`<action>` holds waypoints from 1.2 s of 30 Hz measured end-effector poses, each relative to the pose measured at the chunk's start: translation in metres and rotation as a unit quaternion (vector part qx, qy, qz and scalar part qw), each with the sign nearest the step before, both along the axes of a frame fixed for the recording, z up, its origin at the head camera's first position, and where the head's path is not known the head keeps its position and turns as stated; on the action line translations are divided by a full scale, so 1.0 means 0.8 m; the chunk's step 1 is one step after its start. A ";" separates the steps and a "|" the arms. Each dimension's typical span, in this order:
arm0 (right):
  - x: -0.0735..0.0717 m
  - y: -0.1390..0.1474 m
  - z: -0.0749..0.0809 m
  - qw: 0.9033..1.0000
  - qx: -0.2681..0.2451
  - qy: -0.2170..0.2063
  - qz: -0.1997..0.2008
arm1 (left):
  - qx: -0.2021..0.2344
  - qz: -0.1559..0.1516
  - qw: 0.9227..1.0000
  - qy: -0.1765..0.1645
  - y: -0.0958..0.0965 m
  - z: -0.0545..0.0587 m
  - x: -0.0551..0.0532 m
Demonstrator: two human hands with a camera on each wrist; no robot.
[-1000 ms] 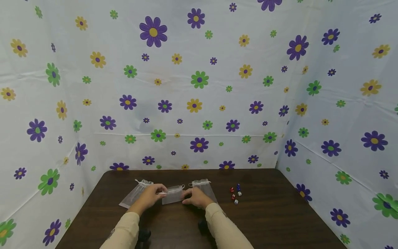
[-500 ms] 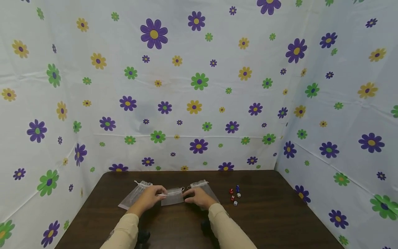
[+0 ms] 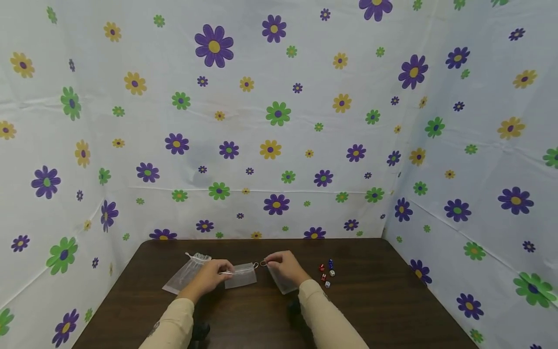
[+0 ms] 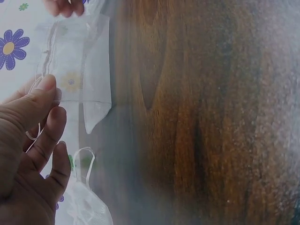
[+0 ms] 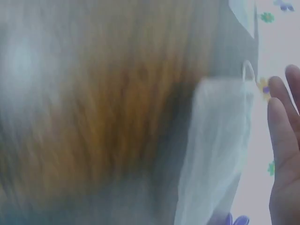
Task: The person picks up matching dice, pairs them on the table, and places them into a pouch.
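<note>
My left hand (image 3: 212,277) pinches the corner of a small sheer white drawstring pouch (image 3: 242,276) between thumb and forefinger. In the left wrist view the thumb lies at the gathered edge of this pouch (image 4: 96,61), with a cord loop hanging by the fingers. My right hand (image 3: 285,266) is over a second sheer pouch (image 3: 281,282), hiding much of its top. The right wrist view shows the right hand (image 5: 285,136) with fingers extended, beside that pouch (image 5: 215,150) and apart from it. A third sheer pouch (image 3: 185,274) lies left of the left hand.
Several small dice in red (image 3: 321,267), blue (image 3: 331,264) and white (image 3: 332,273) lie right of the right hand. The dark wooden table (image 3: 392,300) meets a flowered white curtain (image 3: 244,208) at its back edge.
My right hand has left the edge of the middle pouch and moved right and farther back, over the right pouch. The left hand keeps its pinch in place.
</note>
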State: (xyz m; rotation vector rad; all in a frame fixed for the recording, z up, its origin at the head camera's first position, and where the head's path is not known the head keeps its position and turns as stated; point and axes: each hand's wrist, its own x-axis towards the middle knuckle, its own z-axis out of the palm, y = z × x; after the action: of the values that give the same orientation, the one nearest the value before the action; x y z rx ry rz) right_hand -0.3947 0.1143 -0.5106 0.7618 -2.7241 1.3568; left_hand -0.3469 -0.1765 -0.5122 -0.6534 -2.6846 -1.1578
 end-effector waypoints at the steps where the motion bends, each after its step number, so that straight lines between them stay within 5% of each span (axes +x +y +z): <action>1: -0.002 0.004 0.002 1.000 -0.006 0.005 -0.002 | 0.000 0.001 1.000 0.000 0.000 0.000 0.000; 11: -0.016 0.064 0.002 0.999 0.006 -0.016 -0.036 | 0.010 -0.012 1.000 0.004 -0.004 -0.004 -0.002; 20: -0.022 0.105 -0.001 0.992 0.019 0.006 -0.128 | 0.006 -0.011 1.000 0.001 -0.002 0.000 -0.004; 26: -0.026 0.132 -0.008 0.988 0.031 0.030 -0.150 | 0.003 -0.012 1.000 -0.005 -0.002 0.001 -0.003; 36: -0.021 0.161 -0.004 0.981 0.041 -0.019 -0.188 | -0.001 -0.007 1.000 -0.012 -0.003 0.003 0.001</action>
State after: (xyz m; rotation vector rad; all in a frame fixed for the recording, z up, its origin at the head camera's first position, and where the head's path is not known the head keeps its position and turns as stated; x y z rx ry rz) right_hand -0.4114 0.2428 -0.5142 0.2026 -2.7754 1.1915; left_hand -0.3461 -0.1789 -0.5097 -0.6635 -2.7047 -1.1735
